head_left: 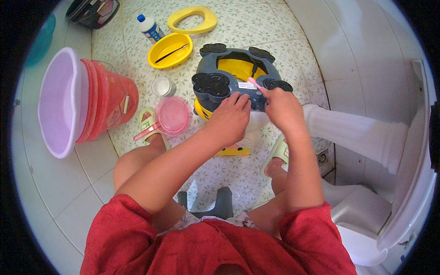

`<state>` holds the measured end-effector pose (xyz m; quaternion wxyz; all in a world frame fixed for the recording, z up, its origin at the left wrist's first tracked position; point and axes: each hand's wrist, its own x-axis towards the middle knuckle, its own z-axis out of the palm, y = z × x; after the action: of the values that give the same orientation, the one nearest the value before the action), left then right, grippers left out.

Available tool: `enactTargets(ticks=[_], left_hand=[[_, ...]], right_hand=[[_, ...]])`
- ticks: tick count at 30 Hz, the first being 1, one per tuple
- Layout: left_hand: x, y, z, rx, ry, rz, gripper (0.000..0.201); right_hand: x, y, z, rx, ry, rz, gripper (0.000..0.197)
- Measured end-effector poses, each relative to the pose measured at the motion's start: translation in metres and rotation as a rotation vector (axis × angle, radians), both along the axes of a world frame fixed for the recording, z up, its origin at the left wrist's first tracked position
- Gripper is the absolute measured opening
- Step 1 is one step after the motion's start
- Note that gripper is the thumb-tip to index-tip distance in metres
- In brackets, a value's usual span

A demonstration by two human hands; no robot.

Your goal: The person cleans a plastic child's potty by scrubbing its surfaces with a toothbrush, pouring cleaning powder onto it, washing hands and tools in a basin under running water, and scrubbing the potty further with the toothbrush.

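A dark grey and yellow child's potty point(205, 65) is tipped over in front of me, its underside with black cloud-shaped pads facing up. My left hand point(231, 119) lies on the near edge of the underside, fingers stretched out. Between the closed fingers of my right hand point(285, 109) is a pink toothbrush point(256, 85). Its head is at the grey base, beside a white label and the opening. Below my hands, a white and yellow piece point(234, 151) with a printed face is partly covered.
Farther off are a yellow bowl point(158, 48) holding a black toothbrush point(172, 53), a bottle point(150, 28) and a yellow seat ring point(208, 25). To the left stand a cup point(162, 86), a pink dipper point(173, 115), a red bucket point(103, 94) and a lilac basin point(57, 103). A white pedestal point(355, 130) is on the right.
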<state>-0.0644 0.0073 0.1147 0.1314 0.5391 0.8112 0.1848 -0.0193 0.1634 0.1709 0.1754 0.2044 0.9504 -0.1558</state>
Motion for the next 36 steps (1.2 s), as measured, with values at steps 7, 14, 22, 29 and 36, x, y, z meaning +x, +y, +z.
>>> enactTargets(ticks=[7,14,22,29,36], left_hand=[[0.002,0.006,0.003,-0.067,-0.037,-0.002,0.071],[0.000,0.002,0.002,-0.049,-0.011,-0.005,0.076],[0.000,0.003,0.002,-0.077,-0.020,-0.007,0.080],[0.000,0.006,0.006,-0.105,-0.033,-0.026,0.081],[0.000,0.003,0.004,-0.073,0.023,-0.009,0.084]], right_hand=[[-0.008,-0.011,-0.007,0.012,-0.015,-0.008,0.020],[-0.006,0.009,0.000,0.008,-0.059,-0.025,0.032],[-0.006,0.012,-0.008,0.062,-0.032,0.064,0.046],[-0.008,-0.001,-0.016,0.044,-0.018,0.084,0.042],[0.003,0.013,0.001,0.029,-0.051,-0.131,0.038]])
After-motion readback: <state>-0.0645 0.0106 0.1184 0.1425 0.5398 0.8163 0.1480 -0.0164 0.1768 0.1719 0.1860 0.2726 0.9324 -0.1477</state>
